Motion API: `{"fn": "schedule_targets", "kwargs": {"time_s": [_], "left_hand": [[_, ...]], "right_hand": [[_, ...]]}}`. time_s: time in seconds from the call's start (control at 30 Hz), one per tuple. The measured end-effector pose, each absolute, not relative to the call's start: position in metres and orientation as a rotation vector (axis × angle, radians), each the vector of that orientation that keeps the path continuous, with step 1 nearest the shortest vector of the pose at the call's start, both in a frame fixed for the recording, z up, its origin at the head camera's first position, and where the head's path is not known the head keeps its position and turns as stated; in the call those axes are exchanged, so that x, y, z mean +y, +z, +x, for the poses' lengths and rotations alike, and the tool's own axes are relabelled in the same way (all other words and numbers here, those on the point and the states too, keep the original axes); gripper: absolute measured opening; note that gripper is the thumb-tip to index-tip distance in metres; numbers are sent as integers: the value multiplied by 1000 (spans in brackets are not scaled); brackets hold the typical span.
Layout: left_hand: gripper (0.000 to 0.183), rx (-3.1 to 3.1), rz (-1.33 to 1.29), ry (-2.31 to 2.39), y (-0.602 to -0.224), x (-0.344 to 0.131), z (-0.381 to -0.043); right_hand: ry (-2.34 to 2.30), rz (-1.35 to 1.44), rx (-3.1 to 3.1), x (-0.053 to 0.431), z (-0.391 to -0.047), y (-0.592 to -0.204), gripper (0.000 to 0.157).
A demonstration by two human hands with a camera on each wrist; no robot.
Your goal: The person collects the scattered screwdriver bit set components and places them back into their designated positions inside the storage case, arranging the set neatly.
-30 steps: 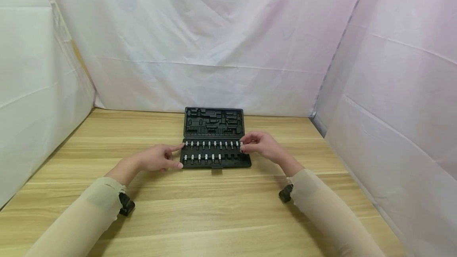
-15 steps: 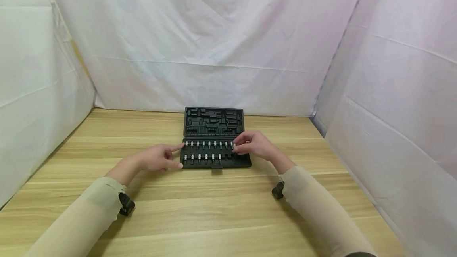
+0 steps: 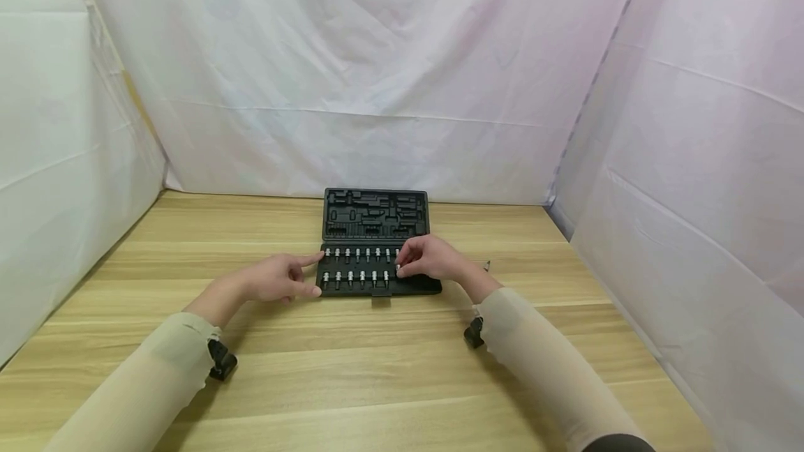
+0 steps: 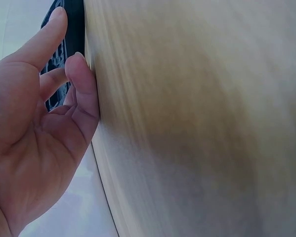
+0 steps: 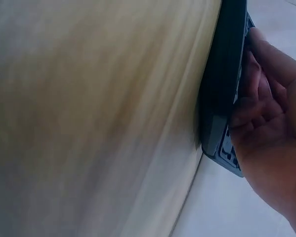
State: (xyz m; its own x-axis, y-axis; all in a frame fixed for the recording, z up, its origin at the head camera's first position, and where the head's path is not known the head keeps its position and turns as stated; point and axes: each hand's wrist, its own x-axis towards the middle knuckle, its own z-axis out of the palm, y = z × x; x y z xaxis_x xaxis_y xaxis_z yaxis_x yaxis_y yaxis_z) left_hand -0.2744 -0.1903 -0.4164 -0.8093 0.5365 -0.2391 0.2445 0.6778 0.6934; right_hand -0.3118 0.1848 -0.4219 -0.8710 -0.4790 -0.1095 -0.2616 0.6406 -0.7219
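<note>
A black socket case [image 3: 411,288] lies open on the wooden table, its moulded lid [image 3: 377,213] raised at the back. Silver bit sockets [image 3: 362,277] stand in two rows in its lower half. My left hand [image 3: 273,277] is at the case's left edge, index finger and thumb stretched out to touch it, the other fingers bent loosely. Over the right part of the case, my right hand [image 3: 433,259] pinches a small silver bit socket [image 3: 398,268] between thumb and fingertips. That hand hides the right end of the back row. In the right wrist view the fingertips' grip is hidden.
A small pointed, metallic-looking piece [image 3: 486,266] shows on the table [image 3: 352,382] just beyond my right wrist. White sheeting [image 3: 364,89] hangs behind the table and along both sides. Dark wrist cameras [image 3: 222,360] sit under both forearms.
My right hand has moved left along the case, from its right end toward the middle, and slightly toward me. The small piece beyond the right wrist has come into view. My left hand has stayed still.
</note>
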Motion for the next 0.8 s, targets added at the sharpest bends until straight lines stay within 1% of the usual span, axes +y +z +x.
{"fn": "schedule_targets", "kwargs": {"time_s": [0.13, 0.33, 0.67, 0.8], "left_hand": [[95, 2463, 609, 931, -415, -190, -274], [95, 2460, 613, 938, -414, -189, -275], [95, 2454, 605, 950, -416, -190, -276], [95, 2451, 601, 950, -417, -190, -276]], "right_hand": [[-1022, -592, 2593, 186, -312, -423, 10], [-1015, -650, 2570, 188, -314, -423, 11], [-1010, -651, 2527, 189, -316, -424, 13], [-1004, -665, 2531, 187, -315, -424, 11]]}}
